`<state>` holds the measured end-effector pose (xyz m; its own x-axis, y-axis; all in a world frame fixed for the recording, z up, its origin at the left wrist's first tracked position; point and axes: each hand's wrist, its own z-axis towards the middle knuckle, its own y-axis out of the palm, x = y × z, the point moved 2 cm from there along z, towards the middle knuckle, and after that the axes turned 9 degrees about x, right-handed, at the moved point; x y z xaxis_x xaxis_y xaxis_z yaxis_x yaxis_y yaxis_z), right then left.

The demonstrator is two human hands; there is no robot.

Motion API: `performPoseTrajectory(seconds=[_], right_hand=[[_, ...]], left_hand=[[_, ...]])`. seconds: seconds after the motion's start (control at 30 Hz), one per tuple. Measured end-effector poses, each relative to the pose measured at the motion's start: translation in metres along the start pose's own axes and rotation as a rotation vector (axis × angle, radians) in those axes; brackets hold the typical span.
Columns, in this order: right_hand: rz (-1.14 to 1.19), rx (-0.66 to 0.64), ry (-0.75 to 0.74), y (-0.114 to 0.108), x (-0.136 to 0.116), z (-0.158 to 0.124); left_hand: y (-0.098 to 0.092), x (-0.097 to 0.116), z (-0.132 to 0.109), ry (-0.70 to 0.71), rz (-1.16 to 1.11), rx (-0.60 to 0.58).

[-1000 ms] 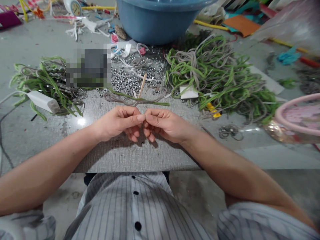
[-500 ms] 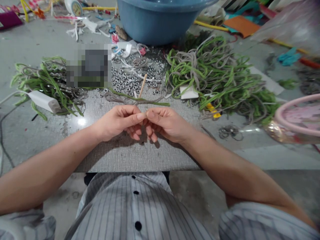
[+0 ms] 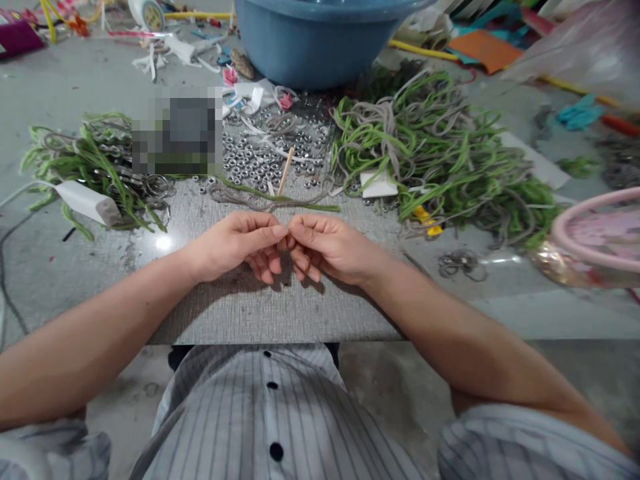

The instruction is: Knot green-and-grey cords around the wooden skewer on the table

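My left hand (image 3: pixel 250 243) and my right hand (image 3: pixel 325 247) meet over the front of the table, thumbs and forefingers pinched tip to tip. Whatever the pinches hold is hidden or too small to name. Just beyond my fingers lies a green and grey cord (image 3: pixel 273 198), stretched sideways on the table. A thin wooden stick (image 3: pixel 285 172) rests across it. Behind the cord is a spread of small shiny metal rings or nuts (image 3: pixel 245 160).
A large heap of green and grey cords (image 3: pixel 430 140) lies to the right. At the left are more cords (image 3: pixel 95 143) with metal rings, and a white plastic block (image 3: pixel 90 202) on a cable. A blue basin (image 3: pixel 320 43) stands behind; a pink-rimmed basket (image 3: pixel 565 223) sits far right.
My hands have shifted very slightly, with the fingertips still together. Nothing else on the table has visibly moved.
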<state>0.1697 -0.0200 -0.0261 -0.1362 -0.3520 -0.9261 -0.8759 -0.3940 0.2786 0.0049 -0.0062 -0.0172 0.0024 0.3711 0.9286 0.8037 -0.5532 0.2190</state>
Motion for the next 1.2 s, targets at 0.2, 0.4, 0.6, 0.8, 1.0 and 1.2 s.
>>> performPoseTrajectory(seconds=[0.2,0.4,0.6,0.8,1.0,1.2], right_hand=[[-0.055,0.023,-0.02,-0.0012,-0.0026,-0.0024],[-0.025,0.009,-0.019,-0.0012,-0.003,-0.0026],[-0.008,0.009,-0.04,-0.0014,-0.0002,-0.001],[-0.038,0.014,-0.077,0.0026,-0.0022,-0.0045],[-0.082,0.008,-0.128,0.0058,-0.0061,-0.0092],[-0.053,0.023,-0.11,0.0025,-0.0028,-0.0055]], left_hand=[[-0.0012,0.0011,-0.0008,0.004,0.018,0.009],[0.0002,0.0047,-0.0019,-0.085,-0.05,-0.088],[0.0013,0.0052,-0.0021,-0.062,-0.095,-0.102],[0.0026,0.0045,-0.0028,-0.011,-0.076,-0.139],[0.0064,0.0064,-0.0045,0.028,-0.054,-0.168],[0.0047,0.0049,-0.0031,0.065,-0.046,-0.124]])
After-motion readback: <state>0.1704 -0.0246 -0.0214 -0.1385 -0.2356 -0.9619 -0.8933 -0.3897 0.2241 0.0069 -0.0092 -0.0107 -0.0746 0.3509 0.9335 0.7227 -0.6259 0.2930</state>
